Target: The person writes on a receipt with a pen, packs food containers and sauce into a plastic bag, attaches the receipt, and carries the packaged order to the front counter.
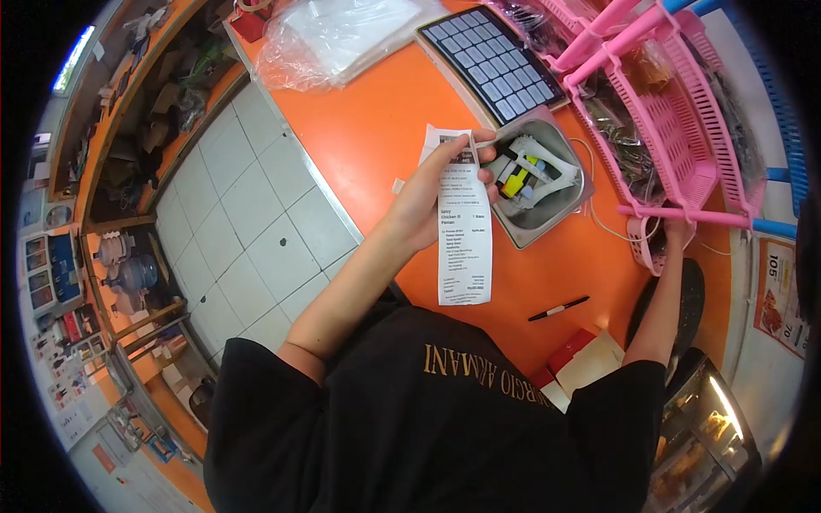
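A long printed receipt point(464, 248) hangs from my left hand point(436, 184), its top end pinched between thumb and fingers. That hand is over the orange counter point(376, 120), just left of a metal tray point(556, 214) holding markers point(517, 179) and white plastic pieces. At the right, my right hand point(676, 229) reaches up to a small pink basket point(642, 243), under the pink rod of the rack point(684, 215). Its fingers are hidden there, so what they touch does not show.
A keypad-like panel point(492, 64) lies above the tray, beside pink baskets point(676, 128). Plastic bags point(342, 38) lie at the upper left of the counter. A black pen point(558, 309), a red box point(571, 352) and a lit glass case point(705, 436) are at the lower right.
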`<state>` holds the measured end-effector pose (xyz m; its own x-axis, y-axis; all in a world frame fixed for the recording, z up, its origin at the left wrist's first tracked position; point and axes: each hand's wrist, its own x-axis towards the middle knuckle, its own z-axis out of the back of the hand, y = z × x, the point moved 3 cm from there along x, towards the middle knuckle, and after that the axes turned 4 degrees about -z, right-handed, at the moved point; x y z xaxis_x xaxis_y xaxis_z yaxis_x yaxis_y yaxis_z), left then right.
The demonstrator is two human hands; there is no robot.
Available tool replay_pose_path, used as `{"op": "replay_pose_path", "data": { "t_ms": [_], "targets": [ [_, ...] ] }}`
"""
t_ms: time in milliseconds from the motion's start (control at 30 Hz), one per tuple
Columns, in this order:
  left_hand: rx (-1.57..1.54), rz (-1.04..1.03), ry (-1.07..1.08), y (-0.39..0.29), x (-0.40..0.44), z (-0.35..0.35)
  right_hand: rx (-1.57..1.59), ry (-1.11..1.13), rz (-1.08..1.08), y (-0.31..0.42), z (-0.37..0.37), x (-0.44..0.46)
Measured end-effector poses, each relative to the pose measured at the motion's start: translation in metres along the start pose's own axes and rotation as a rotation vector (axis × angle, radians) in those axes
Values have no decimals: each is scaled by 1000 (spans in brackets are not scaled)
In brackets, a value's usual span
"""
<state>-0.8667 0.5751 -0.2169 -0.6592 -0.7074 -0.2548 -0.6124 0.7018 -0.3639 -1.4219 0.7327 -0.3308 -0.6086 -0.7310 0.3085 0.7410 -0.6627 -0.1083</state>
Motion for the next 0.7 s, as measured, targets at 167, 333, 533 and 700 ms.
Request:
{"op": "replay_pose_path", "data": {
  "t_ms": [167,333,533,700],
  "targets": [
    [-57,11,37,2,-12,-5,238,72,36,8,33,-10],
    [-209,25,285,15,-25,-6,317,301,-144,46,200,-69],
    [834,41,552,80,-64,-72,1087,399,-7,133,377,-186],
    [792,115,702,114,-112,-117,1209,435,-120,192,393,-258]
  ]
}}
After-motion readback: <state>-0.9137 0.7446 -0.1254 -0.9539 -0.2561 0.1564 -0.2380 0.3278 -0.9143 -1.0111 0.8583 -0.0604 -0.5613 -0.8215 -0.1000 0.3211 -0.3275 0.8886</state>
